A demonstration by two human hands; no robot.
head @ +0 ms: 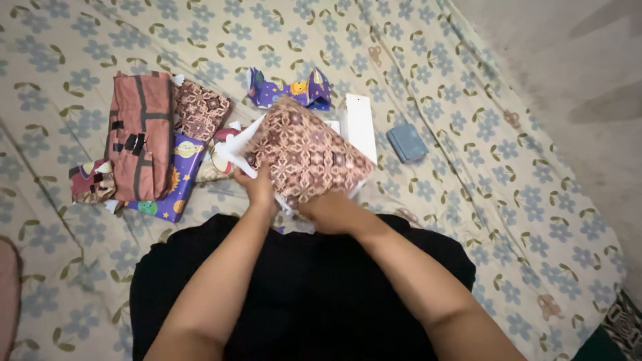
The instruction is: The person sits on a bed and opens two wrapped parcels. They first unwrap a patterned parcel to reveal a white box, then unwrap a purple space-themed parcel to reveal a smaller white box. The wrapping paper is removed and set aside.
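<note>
A box covered in brown patterned paper is held over the lap, just above a flowered sheet. It is tilted, one corner pointing toward the person. White paper shows along its left and lower edges.

The left hand is placed at the box's lower left edge. Its fingers are closed on that edge, with the thumb seen on the patterned face; the other fingers are hidden underneath. The right hand is set under the box's near corner. Its fingers are tucked beneath the box and cannot be seen, so how far they are spread cannot be told; the box is clearly gripped or propped there.

Behind the box a white board lies flat on the sheet, and a crumpled purple wrap lies beyond it. A small blue-grey box lies apart to the right. To the left, a reddish parcel is laid over a purple sheet of paper, with a brown patterned parcel just beside it.
</note>
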